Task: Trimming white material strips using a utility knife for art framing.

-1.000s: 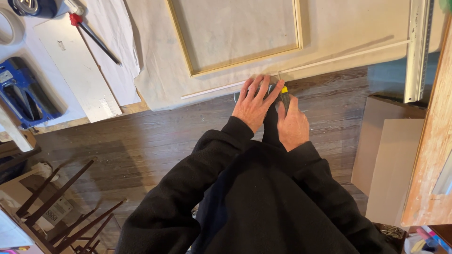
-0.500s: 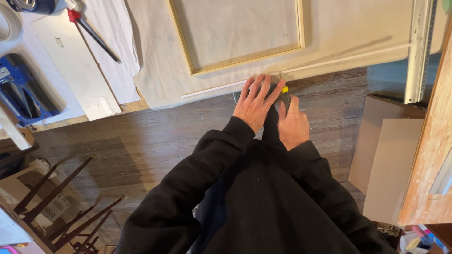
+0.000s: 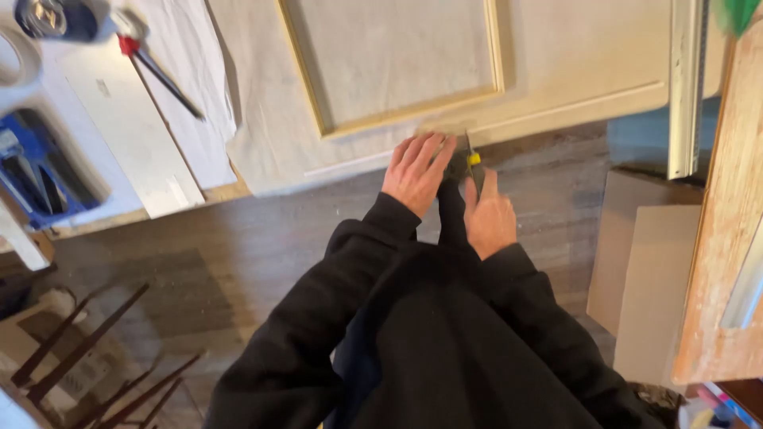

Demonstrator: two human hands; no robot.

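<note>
We stretch both arms forward; left hand (image 3: 416, 172) flat, fingers spread, right hand (image 3: 489, 218) curled beside it.

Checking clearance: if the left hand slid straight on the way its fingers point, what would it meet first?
Probably the raised wooden moulding on the pale door panel; the left hand already rests at the panel's edge.

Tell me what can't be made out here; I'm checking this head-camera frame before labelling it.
- Small black and yellow tool: mostly hidden between the left hand and right hand; its type and the right hand's grip are unclear.
- Pale panelled door: cut off by the top edge.
- Blue object: blurred, cut by the left edge.
- Dark thin rods: partly cropped at bottom left.
</note>
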